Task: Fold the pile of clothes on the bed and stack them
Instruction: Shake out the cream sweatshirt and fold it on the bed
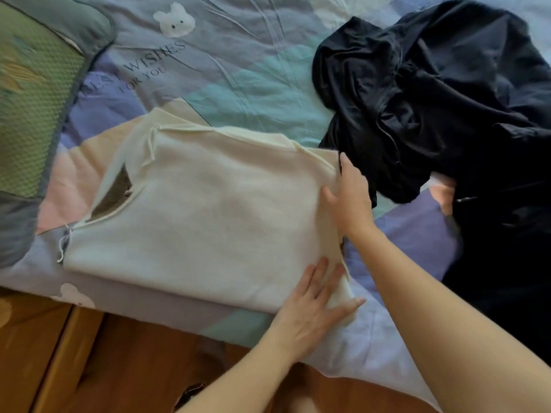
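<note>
Right now I have both hands flat on a folded cream garment (202, 210) that lies on the bed (256, 84), toward its near edge. My left hand (313, 305) rests on the garment's near right corner, fingers straight and spread, the thumb lying out past the corner on a bit of loose cloth; it presses rather than holds anything. My right hand (351, 198) lies along the garment's right edge, fingers straight and pointing away from me, palm against the fabric; it too has nothing in its grip. A dark patch shows at the garment's left side, where the neckline opens, and a thin white string hangs at its near left corner.

Just beside my right hand, to the right, sits the unfolded pile of dark clothes (447, 114), crumpled and spreading toward the right border of the view; its near edge touches the cream garment's far right corner. The bedcover is pastel patchwork with a white bear print (176, 20). A green pillow (32, 93) lies at the left, and wooden floor (74, 353) shows below the bed's edge.
</note>
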